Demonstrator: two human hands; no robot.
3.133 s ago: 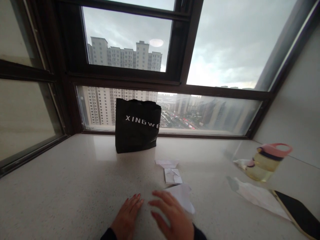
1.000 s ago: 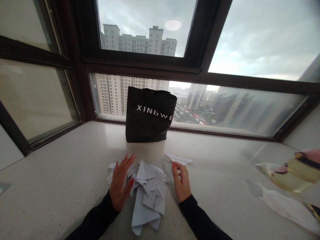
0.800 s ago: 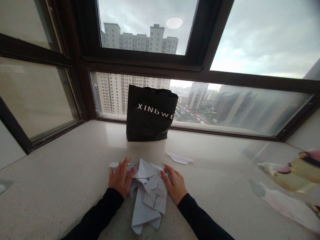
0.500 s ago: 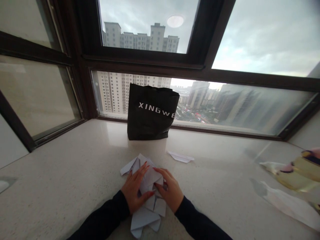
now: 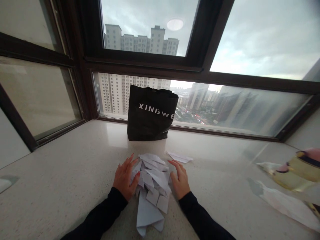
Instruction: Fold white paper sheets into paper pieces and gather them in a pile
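A loose heap of folded white papers (image 5: pixel 156 180) lies on the speckled sill between my two hands. My left hand (image 5: pixel 126 178) rests at the heap's left side with its fingers spread, the thumb touching or very near the paper edges. On the right side, my right hand (image 5: pixel 179 178) is held with fingers apart and slightly curved, close beside the heap. Neither hand grips a sheet. One larger folded sheet (image 5: pixel 148 213) sticks out of the heap toward me. Just beyond my right hand, a single folded paper (image 5: pixel 180 157) lies apart.
A black bag (image 5: pixel 151 113) with white lettering stands upright behind the heap, against the window. At the right are a yellowish container (image 5: pixel 297 171) with pink parts and a white, crumpled-looking item (image 5: pixel 287 203). A pale object (image 5: pixel 5 184) shows at the left edge.
My hands have come off the top of the papers and moved apart to either side. The heap is now uncovered, and its sheets have shifted closer together.
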